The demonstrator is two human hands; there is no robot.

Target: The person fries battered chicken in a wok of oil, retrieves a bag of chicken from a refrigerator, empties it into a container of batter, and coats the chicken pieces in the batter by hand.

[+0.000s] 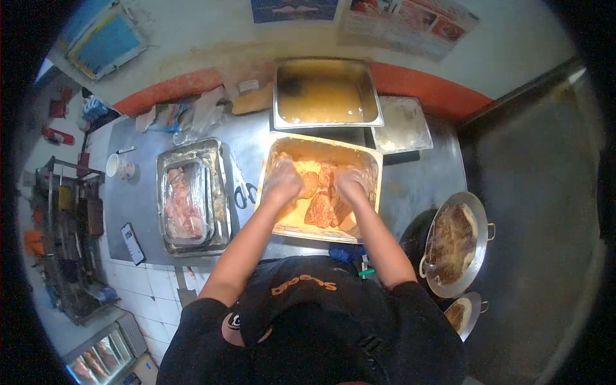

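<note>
Both my hands reach into a deep metal pan that holds orange-coloured flour. Several coated pieces of meat lie in the flour, mostly between my hands. My left hand is at the pan's left side, close beside a small coated piece. My right hand is at the right side, against or just beside the larger pieces. Both hands look whitish, and their fingers are blurred and partly sunk from sight, so their grip does not show.
Behind the pan stands a metal tub of yellowish liquid. To the left are a tray of raw meat, black-handled scissors, a phone and a white cup. Two pans of oil, one large, stand at right.
</note>
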